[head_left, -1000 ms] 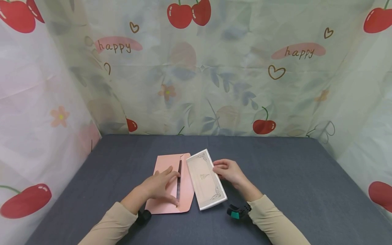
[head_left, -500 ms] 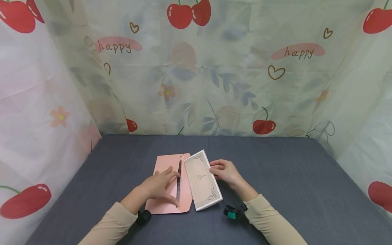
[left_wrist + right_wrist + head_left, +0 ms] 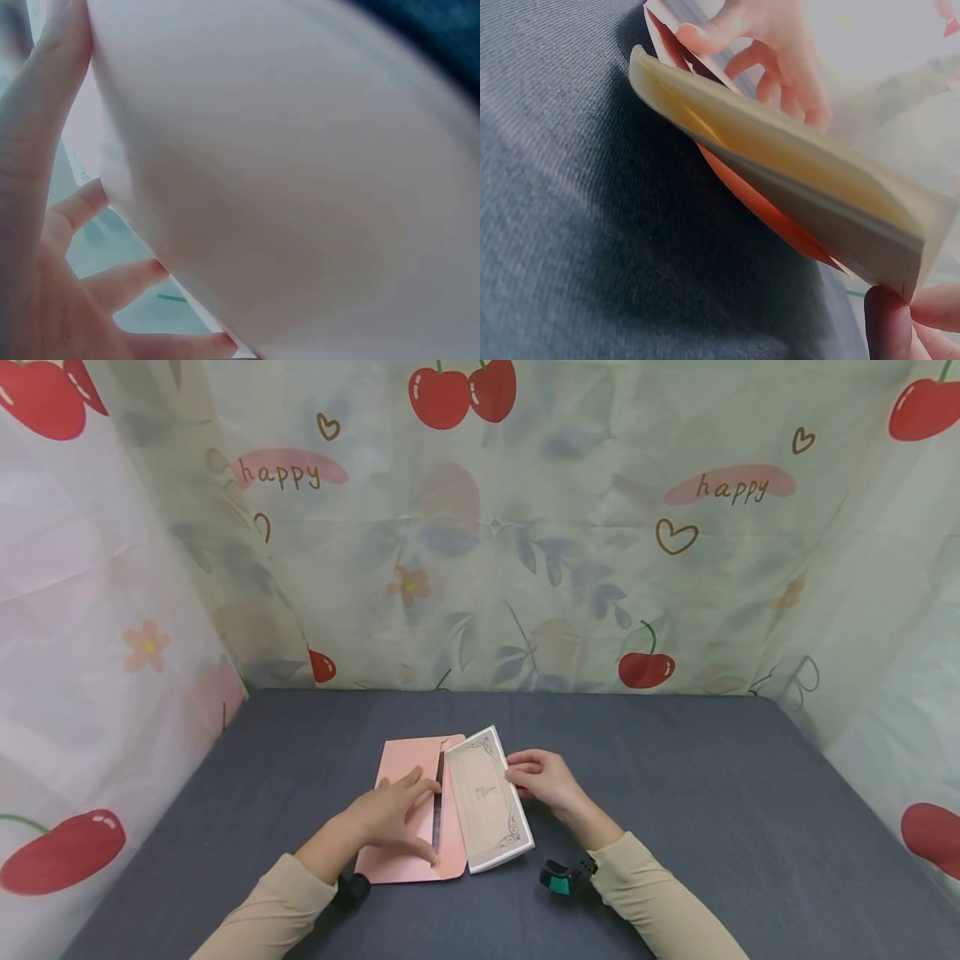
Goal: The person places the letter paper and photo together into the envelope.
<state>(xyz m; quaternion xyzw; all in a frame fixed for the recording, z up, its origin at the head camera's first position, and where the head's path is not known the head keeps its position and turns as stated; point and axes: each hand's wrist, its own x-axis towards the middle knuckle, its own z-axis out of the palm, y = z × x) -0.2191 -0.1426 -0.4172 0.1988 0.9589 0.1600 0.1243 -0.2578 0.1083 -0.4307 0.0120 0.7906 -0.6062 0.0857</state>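
Observation:
A pink envelope (image 3: 405, 758) lies on the dark tablecloth, its slit-like mouth gaping and its flap (image 3: 452, 856) turned to the right. Over it spreads my left hand (image 3: 386, 817), thumb and fingertips touching the edge of the mouth; the left wrist view shows these fingers (image 3: 124, 285) fairly straight along that edge. My right hand (image 3: 547, 783) pinches the right edge of a pale folded card (image 3: 487, 802) with ornate grey corners. The card leans at a slant and overlaps the flap. In the right wrist view, the folded card (image 3: 780, 157) gapes a little between its layers.
A dark blue-grey cloth (image 3: 675, 793) covers the table. Behind and at the sides hang pale curtains (image 3: 570, 468) printed with cherries and flowers. A black device with a teal part (image 3: 561, 883) sits by the right cuff, another black one (image 3: 351, 892) by the left.
My right hand has shifted left with the folded card, which now covers more of the envelope's flap and comes closer to its mouth. My left hand and the envelope have stayed in place.

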